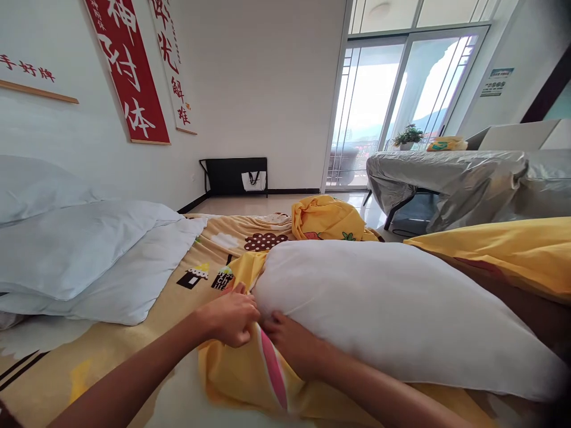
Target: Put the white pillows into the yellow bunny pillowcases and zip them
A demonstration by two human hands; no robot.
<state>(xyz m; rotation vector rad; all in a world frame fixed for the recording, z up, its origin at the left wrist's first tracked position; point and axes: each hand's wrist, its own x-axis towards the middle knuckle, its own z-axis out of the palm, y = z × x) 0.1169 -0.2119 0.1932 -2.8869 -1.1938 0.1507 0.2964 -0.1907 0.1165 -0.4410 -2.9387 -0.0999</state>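
A plump white pillow point(383, 315) lies across the bed in front of me, its left end by my hands. Around and under that end is a yellow pillowcase point(232, 374) with a pink and white patch. My left hand point(234, 315) is closed on the pillowcase's edge, beside the pillow's left end. Close to it, my right hand point(297, 345) has its fingers curled at the pillow's lower left corner. Part of its fingertips is hidden between pillow and cloth.
Several white pillows point(89, 249) are piled at the left on a patterned tan bed sheet point(173, 333). A bunched yellow cloth point(330, 217) lies beyond the pillow, more yellow cloth point(504, 249) at right. Further off stand a plastic-covered table point(446, 169) and a black folded panel point(227, 175).
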